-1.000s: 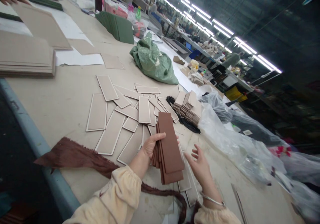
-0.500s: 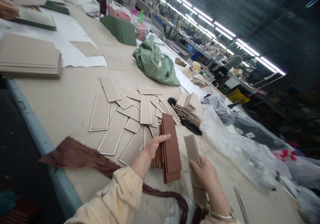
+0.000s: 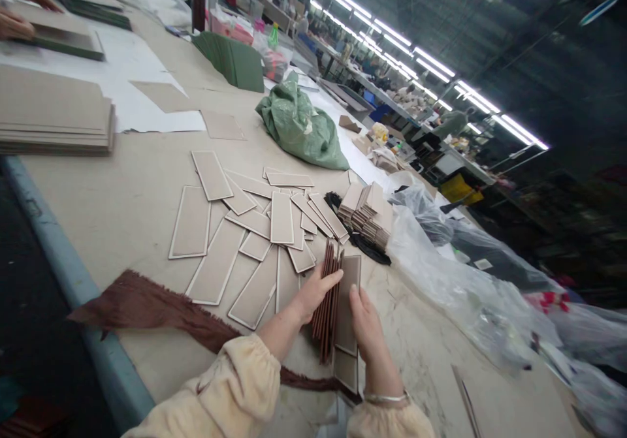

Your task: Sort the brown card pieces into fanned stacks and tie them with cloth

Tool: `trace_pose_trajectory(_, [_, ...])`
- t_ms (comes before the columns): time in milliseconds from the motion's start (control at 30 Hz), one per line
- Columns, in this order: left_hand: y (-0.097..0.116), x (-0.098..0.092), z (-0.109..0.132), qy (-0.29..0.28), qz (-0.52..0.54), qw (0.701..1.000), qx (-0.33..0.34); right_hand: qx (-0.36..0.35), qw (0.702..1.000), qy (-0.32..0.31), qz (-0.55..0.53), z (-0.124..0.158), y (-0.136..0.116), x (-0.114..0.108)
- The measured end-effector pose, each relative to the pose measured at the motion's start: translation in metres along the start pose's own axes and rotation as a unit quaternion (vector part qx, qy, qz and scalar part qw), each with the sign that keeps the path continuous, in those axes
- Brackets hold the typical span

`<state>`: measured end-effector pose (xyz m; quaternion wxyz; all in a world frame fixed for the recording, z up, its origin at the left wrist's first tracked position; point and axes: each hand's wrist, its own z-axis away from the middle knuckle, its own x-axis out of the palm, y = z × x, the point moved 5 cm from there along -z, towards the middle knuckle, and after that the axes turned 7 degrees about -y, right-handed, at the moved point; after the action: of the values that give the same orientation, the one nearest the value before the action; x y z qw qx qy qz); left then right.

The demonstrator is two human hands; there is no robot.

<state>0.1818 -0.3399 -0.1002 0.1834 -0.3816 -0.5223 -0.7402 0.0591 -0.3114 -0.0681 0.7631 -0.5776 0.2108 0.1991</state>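
Note:
My left hand (image 3: 309, 297) is closed around a bundle of brown rectangular panels (image 3: 325, 311), held on edge with their thin sides showing. My right hand (image 3: 368, 324) grips taupe panels (image 3: 347, 304) with pale borders, upright against the right side of the brown bundle. Both hands are above the table, close together. Beyond them lie several loose beige panels (image 3: 282, 218) with white edges, overlapping at angles. A frayed brown cloth strip (image 3: 147, 304) runs across the table and passes under my left forearm.
Small beige panels (image 3: 375, 209) are piled by a black strip (image 3: 375, 251). A green sack (image 3: 304, 125) and fanned green panels (image 3: 232, 62) stand farther back. Clear plastic (image 3: 455, 288) covers the right side. Large beige boards (image 3: 49, 108) and another person's hand (image 3: 14, 23) are at left.
My right hand has moved left and up, bringing the taupe panels against the brown bundle. My left hand has turned the brown panels from face-up to edge-on.

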Motion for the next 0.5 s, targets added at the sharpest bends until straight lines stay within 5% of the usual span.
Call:
trace_pose_trajectory(133, [-0.011,0.012,0.001,-0.089,0.075,0.993,-0.036,-0.008,0.999,-0.015,-0.029,0.009,-0.014,0.019])
trace_pose_trajectory(300, [-0.016,0.021,0.005,-0.177,0.116,0.971,-0.113,0.047,0.997,0.064,0.002,0.012,-0.004,0.005])
trace_pose_trajectory(500, [0.007,0.015,0.010,-0.155,0.030,0.987,0.011,-0.040,0.981,0.188,-0.032,0.028,-0.012,-0.023])
